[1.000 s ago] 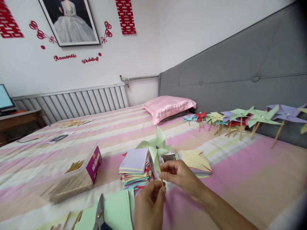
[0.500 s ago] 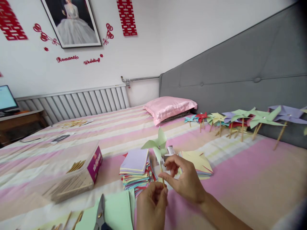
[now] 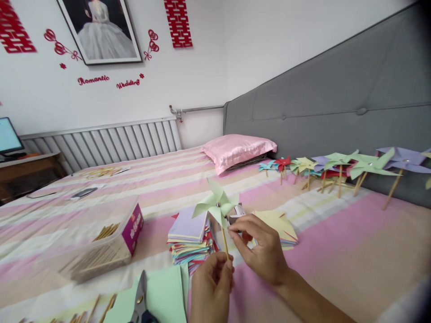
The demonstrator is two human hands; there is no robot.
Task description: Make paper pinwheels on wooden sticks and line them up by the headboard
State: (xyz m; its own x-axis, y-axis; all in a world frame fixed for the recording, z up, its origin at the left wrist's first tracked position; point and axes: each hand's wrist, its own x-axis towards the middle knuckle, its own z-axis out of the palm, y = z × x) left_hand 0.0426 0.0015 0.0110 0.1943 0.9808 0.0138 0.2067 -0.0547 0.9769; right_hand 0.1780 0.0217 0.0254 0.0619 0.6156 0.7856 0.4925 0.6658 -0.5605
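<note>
A pale green paper pinwheel (image 3: pixel 217 205) with a metal pin at its centre stands upright on a thin wooden stick (image 3: pixel 225 241). My left hand (image 3: pixel 213 285) is closed round the lower stick. Just right of the stick, my right hand (image 3: pixel 261 251) has thumb and forefinger drawn together close beside the lowest blade; whether they pinch anything cannot be made out. Behind the hands is a stack of coloured paper (image 3: pixel 188 226), lilac on top. Cream paper pieces (image 3: pixel 278 224) lie beyond my right hand. Scissors (image 3: pixel 141 298) rest on light green sheets (image 3: pixel 166 291) at lower left.
To the left sits a clear plastic box (image 3: pixel 111 251) of wooden sticks. Loose sticks (image 3: pixel 94 309) lie at the front edge of view. Finished pinwheels (image 3: pixel 340 160) line the grey headboard (image 3: pixel 319 94). A pink pillow (image 3: pixel 239 150) and phone (image 3: pixel 84 193) are farther back.
The pinwheel's blades have turned and its face now shows the centre pin. My right thumb has come away from the stick, and its fingertips have closed up near a blade.
</note>
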